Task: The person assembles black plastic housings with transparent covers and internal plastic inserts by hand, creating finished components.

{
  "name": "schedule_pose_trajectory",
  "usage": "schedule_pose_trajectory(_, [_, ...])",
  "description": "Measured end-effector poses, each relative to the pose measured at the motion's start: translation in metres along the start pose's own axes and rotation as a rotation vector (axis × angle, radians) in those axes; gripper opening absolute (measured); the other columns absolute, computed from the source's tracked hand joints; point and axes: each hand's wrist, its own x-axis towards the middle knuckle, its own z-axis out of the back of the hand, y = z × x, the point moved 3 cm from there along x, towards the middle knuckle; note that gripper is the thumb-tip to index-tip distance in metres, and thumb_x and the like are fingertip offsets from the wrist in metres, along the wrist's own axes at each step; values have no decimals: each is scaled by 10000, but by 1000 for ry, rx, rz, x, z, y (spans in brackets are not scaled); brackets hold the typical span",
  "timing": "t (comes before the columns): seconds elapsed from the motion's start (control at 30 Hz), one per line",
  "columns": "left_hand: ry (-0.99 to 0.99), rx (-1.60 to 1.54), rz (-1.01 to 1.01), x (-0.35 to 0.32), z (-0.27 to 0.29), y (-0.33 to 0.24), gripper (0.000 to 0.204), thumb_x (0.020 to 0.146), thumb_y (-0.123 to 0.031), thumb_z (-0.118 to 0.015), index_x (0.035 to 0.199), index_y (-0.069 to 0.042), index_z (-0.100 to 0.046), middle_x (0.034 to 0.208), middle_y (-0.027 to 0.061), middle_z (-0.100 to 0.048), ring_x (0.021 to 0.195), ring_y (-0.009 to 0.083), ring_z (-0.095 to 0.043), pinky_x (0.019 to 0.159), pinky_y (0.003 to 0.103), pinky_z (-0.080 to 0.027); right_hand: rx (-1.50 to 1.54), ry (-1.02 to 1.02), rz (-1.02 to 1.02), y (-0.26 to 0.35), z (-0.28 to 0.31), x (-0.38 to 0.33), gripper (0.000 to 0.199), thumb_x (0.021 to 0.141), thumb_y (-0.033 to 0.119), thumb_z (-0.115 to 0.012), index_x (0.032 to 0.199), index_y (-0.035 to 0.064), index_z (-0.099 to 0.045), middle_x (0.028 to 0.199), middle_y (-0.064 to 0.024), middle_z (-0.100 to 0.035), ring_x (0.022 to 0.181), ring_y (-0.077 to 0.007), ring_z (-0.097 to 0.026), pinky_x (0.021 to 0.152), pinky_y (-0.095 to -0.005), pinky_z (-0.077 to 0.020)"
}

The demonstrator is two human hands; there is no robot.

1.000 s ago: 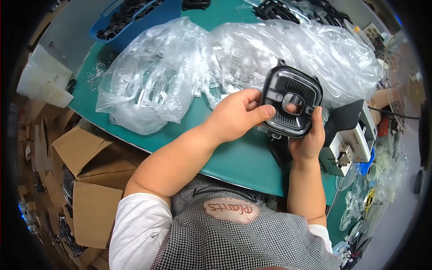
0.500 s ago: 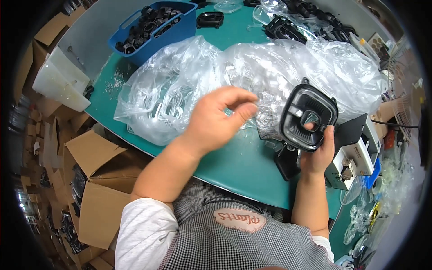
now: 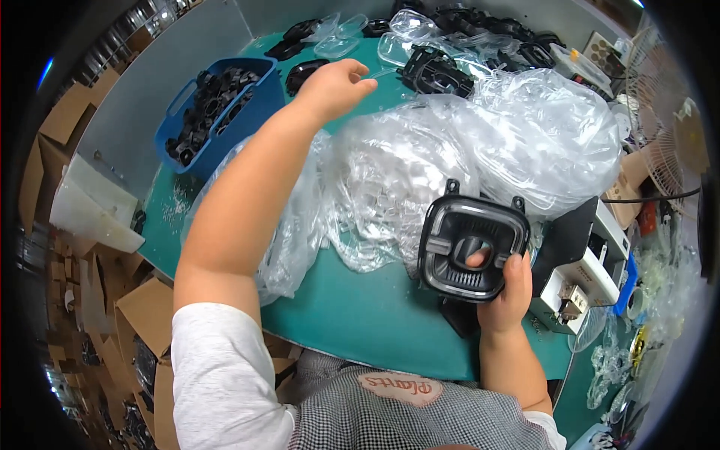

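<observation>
My right hand [image 3: 510,296] grips a square black plastic housing [image 3: 441,266] by its lower right side. The housing has a rounded frame, two small tabs on top and a central opening, through which a fingertip shows. My left hand [image 3: 334,88] reaches over the far part of the table, beside a black plastic part [image 3: 301,75]. Its thumb and forefinger are apart with nothing visible between them; the other fingers are partly hidden. Large clear plastic bags [image 3: 409,161] holding clear parts lie between my hands and beyond them.
A blue basket [image 3: 225,124] full of small black parts stands at the left. Black housings [image 3: 435,71] and clear covers [image 3: 341,37] lie at the back. A white and black device [image 3: 581,274] and a fan [image 3: 652,112] are on the right. Cardboard boxes [image 3: 142,315] stand lower left.
My left hand has moved up and away toward the far side of the table. The housing in my right hand has come down and left and now faces up more squarely. The view has shifted.
</observation>
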Motion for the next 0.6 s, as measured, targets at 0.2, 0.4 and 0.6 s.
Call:
schedule_pose_trajectory(0.2, [-13, 561, -165, 93, -74, 29, 359, 906, -253, -605, 1236, -112, -630, 1326, 115, -557, 1224, 306, -533, 988, 427, -478, 6, 21, -72, -4, 4, 0, 691, 899, 520, -624, 1257, -47, -456, 907, -96, -663, 840, -165, -634, 790, -301, -528])
schedule_pose_trajectory(0.4, [84, 634, -126, 179, -133, 40, 416, 925, -111, -448, 1335, -126, -523, 1374, 93, -522, 1267, 308, -508, 1001, 444, -470, -38, 99, -189, -16, 25, -12, 515, 870, 175, -513, 1302, -74, -384, 1034, -165, -671, 946, -224, -650, 873, -344, -504])
schedule_pose_trajectory(0.6, [341, 666, 47, 207, -141, 64, 469, 904, -59, -474, 1366, -124, -516, 1442, 116, -489, 1270, 312, -529, 1008, 415, -474, 66, 137, -256, -20, 23, -6, 602, 910, 278, -612, 1332, -78, -373, 1037, -167, -661, 957, -209, -640, 865, -340, -505])
